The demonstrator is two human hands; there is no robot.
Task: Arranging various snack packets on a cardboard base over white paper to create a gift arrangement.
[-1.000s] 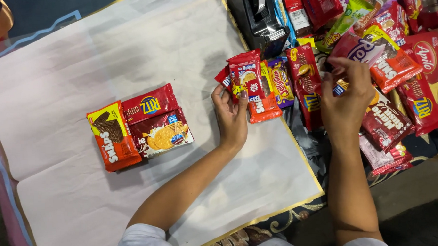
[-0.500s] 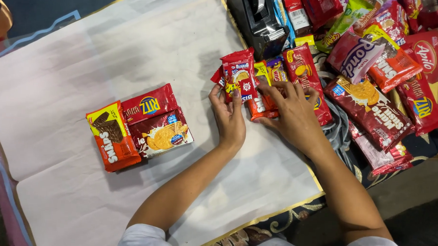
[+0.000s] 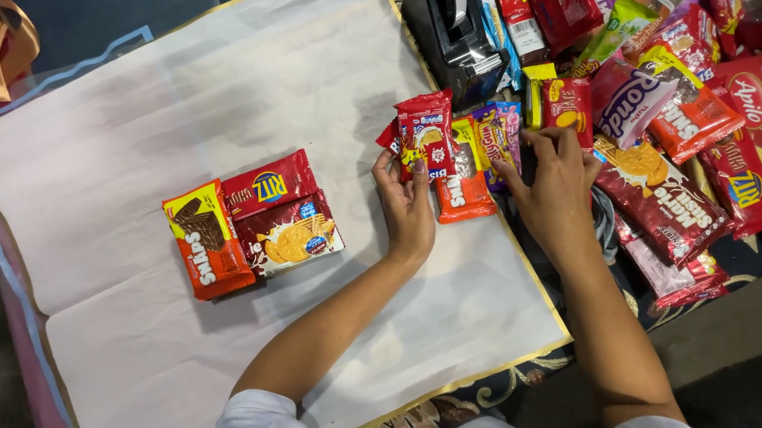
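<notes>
My left hand (image 3: 407,202) rests on a large white paper sheet (image 3: 149,79), its fingers holding the lower edge of a red snack packet (image 3: 424,133) that leans on an orange-red packet (image 3: 464,192). My right hand (image 3: 555,182) lies just right of them, fingertips touching a purple-and-yellow packet (image 3: 498,134) and a red biscuit packet (image 3: 569,107). Further left on the sheet lie three packets together: an orange chocolate-wafer packet (image 3: 207,242), a red cracker packet (image 3: 268,185) and a dark red biscuit packet (image 3: 292,234).
A heap of several red, purple and green snack packets (image 3: 679,148) covers the right side. A black tape dispenser (image 3: 455,35) stands at the top. A gold ribbon (image 3: 3,40) shows at the far left. The sheet's gold edge (image 3: 531,278) runs beside my right forearm.
My right hand moved left from the heap to the packets by my left hand, then shifted up slightly onto the purple and red packets. The left hand stayed on its packet.
</notes>
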